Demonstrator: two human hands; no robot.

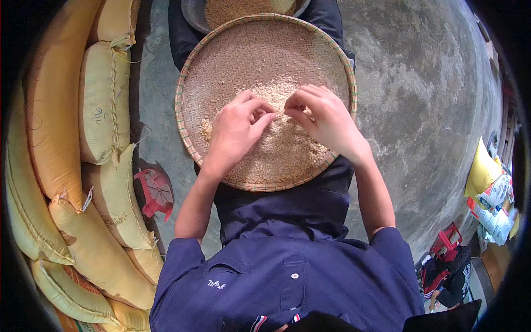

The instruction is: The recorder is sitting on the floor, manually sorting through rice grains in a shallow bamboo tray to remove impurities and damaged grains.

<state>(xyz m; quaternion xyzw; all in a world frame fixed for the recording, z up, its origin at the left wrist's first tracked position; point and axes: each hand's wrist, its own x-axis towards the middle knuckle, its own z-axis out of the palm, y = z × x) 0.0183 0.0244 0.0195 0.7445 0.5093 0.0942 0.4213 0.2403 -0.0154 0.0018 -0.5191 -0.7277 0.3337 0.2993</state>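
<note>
A round woven bamboo tray (221, 61) rests across my lap, with pale grain (271, 166) spread over its middle and near side. My left hand (240, 127) is over the grain left of centre, fingers curled toward the thumb. My right hand (321, 119) is right of centre, its index finger and thumb closed low at the grain. Both hands are close together without touching; whatever lies between their fingertips is too small or hidden to name. Beyond the tray sits a dark bowl (193, 14) holding brown grain (232, 8).
Stuffed yellow and cream sacks (55, 138) are piled at left beside a red plastic object (155, 191). Grey concrete floor (409, 110) surrounds me. Yellow and white bags (487, 188) lie at right; lower right are a red plastic item (445, 238) and what looks like a person in black (453, 282).
</note>
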